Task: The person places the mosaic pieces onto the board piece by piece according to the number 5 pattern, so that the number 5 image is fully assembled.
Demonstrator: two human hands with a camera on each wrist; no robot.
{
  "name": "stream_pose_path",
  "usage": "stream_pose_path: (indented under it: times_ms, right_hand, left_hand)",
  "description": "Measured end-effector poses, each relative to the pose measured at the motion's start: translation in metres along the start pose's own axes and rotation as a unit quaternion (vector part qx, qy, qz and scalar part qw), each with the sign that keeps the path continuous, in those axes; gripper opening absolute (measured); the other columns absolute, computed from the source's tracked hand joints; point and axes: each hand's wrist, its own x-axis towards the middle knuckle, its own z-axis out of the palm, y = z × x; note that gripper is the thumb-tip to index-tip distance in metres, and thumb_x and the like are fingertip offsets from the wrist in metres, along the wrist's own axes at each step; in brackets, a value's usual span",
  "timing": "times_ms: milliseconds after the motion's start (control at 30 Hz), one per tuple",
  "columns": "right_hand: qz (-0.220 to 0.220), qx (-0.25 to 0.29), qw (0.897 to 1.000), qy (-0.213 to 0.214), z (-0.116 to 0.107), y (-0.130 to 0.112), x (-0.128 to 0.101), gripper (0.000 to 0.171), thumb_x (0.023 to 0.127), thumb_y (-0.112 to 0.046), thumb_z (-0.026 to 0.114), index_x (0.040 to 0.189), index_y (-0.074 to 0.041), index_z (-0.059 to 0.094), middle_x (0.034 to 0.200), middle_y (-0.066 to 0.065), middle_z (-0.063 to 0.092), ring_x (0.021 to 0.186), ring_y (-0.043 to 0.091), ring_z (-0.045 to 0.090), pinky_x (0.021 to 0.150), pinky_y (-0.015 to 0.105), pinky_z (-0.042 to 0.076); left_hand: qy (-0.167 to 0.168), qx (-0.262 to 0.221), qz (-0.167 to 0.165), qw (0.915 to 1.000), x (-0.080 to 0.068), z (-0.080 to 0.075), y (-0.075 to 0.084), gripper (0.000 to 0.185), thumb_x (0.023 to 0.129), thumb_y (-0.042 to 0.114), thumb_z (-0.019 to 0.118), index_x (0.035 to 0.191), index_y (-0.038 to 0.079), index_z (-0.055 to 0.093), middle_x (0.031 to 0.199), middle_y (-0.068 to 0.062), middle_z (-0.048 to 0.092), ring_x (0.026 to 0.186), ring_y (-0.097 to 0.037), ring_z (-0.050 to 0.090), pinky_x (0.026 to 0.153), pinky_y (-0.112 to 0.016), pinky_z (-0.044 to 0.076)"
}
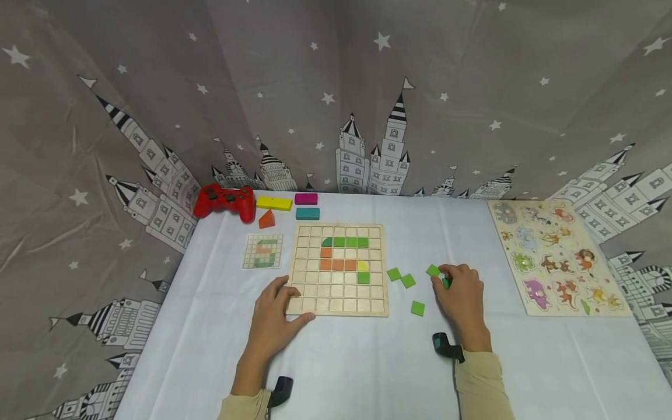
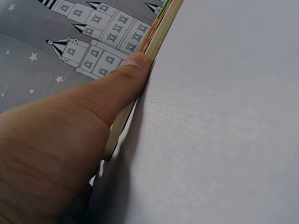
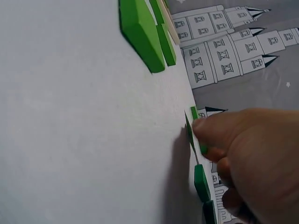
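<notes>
My left hand (image 1: 275,321) rests at the near left corner of the wooden grid board (image 1: 310,297). Its thumb presses along the near edge, its fingers lie on the left side. Green, orange and yellow tiles fill some squares. To the board's right, my right hand (image 1: 463,294) has thumb and forefinger curled at a light green square tile (image 1: 433,270), pinching it at the edge. A dark green piece (image 1: 446,282) shows partly under that hand. In the right wrist view the thumb overlaps the light tile, with dark green pieces (image 3: 201,183) beside it.
Loose green tiles (image 1: 417,308) lie between board and right hand. A pattern card (image 1: 252,259) sits left of the board. Behind are a red game controller (image 1: 228,201), yellow block (image 1: 274,203), orange wedge (image 1: 266,219), teal block (image 1: 307,214) and magenta block (image 1: 306,199). An animal puzzle (image 1: 564,256) lies far right.
</notes>
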Motion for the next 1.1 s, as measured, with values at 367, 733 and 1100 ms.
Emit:
stream_pose_path:
  times_ms: [367,733,1100]
  right_hand:
    - [-0.123,0.059,0.991,-0.002,0.015,-0.030,-0.010,0.030,0.088,-0.023,0.079,0.113,-0.006,0.074,0.094,0.011,0.065,0.088,0.029,0.053,0.078,0.040,0.042]
    - [-0.204,0.068,0.975,-0.049,0.036,-0.070,-0.029,0.027,0.089,-0.028,0.080,0.111,-0.014,0.076,0.093,-0.003,0.063,0.084,0.014,0.047,0.078,0.032,0.041]
    - [-0.232,0.068,0.968,-0.060,0.045,-0.081,-0.034,0.025,0.089,-0.029,0.079,0.110,-0.016,0.077,0.088,-0.007,0.058,0.082,0.011,0.043,0.076,0.030,0.039]
  left_hand:
    - [0.001,-0.005,0.001,1.0000,0.000,0.000,0.000,0.055,0.073,0.040,0.091,0.113,0.015,0.063,0.157,-0.014,0.042,0.148,-0.040,0.034,0.118,-0.065,0.028]
    - [0.005,-0.002,0.009,0.9999,-0.001,0.000,-0.001,0.055,0.073,0.041,0.091,0.112,0.015,0.062,0.156,-0.014,0.043,0.148,-0.039,0.034,0.119,-0.064,0.028]
    - [0.003,0.000,0.006,1.0000,0.000,0.000,0.000,0.055,0.073,0.041,0.090,0.113,0.015,0.062,0.156,-0.014,0.042,0.148,-0.039,0.034,0.119,-0.064,0.028]
